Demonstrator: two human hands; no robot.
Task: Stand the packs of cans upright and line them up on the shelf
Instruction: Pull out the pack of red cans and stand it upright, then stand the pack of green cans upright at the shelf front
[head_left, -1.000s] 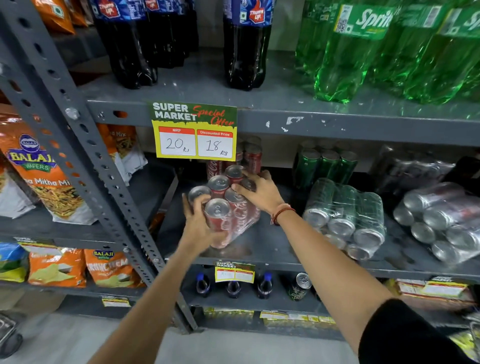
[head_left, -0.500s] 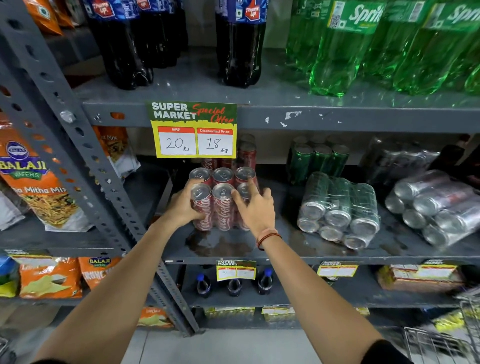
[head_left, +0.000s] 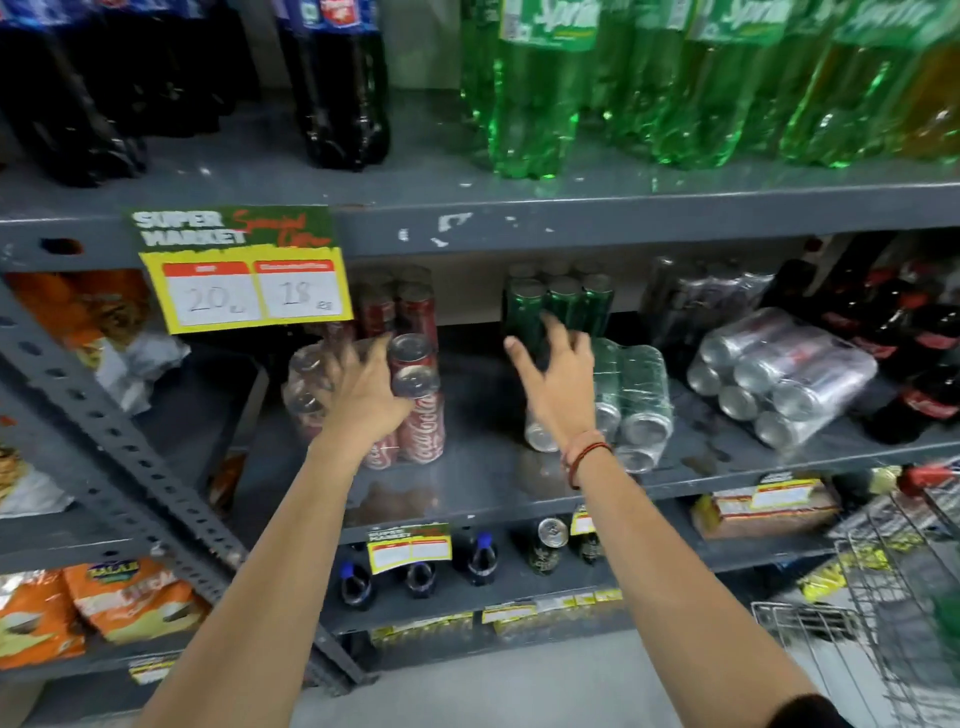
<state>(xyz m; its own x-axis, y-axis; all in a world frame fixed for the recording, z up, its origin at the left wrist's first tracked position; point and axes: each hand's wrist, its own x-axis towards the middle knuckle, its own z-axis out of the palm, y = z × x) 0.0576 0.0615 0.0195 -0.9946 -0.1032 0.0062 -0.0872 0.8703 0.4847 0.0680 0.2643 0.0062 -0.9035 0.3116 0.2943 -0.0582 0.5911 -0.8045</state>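
Note:
A shrink-wrapped pack of red cola cans (head_left: 418, 415) stands upright on the grey middle shelf (head_left: 483, 478), under the yellow price sign. My left hand (head_left: 363, 395) rests on its front, fingers spread over the can tops. My right hand (head_left: 558, 379) hovers open in front of a pack of green cans (head_left: 634, 395), which lies on its side with its can ends facing me. A silver can pack (head_left: 784, 374) also lies on its side further right. Upright red cans (head_left: 400, 306) and green cans (head_left: 561, 306) stand at the back.
A yellow and green price sign (head_left: 244, 270) hangs from the upper shelf edge. Dark cola bottles (head_left: 343, 88) and green soda bottles (head_left: 540, 98) stand above. Small cola bottles (head_left: 930, 374) sit at far right. A slotted upright post (head_left: 104, 415) slants at left. A wire basket (head_left: 883, 613) is at lower right.
The red pack went from tilted to upright. My right hand has let go of it and moved right to the lying green pack. My left hand stays on the red pack.

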